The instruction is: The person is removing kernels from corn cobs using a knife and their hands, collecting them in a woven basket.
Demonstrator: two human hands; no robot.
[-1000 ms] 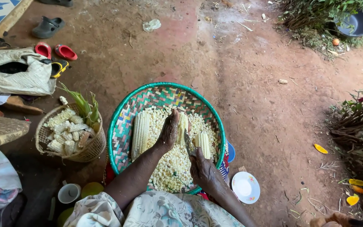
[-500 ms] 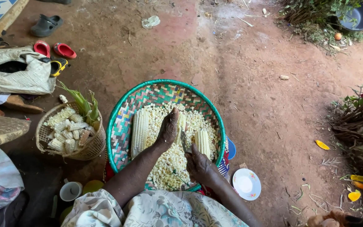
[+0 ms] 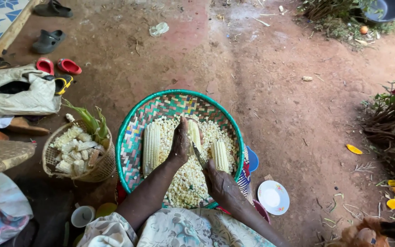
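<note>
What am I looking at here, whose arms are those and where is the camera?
The camera sits on a person's head and looks down, so the two arms are that person's own. The left hand holds a corn cob upright. The right hand holds a knife against it. Below them is a woven tray with loose kernels and two more cobs. A basket of stripped cobs stands left, and a white plate lies right on the dirt ground.

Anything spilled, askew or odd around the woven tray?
Nothing spilled: the loose kernels all lie inside the woven tray. The left hand holds a corn cob upright; the right hand sets a knife against it. A crumpled scrap litters the dirt.
</note>
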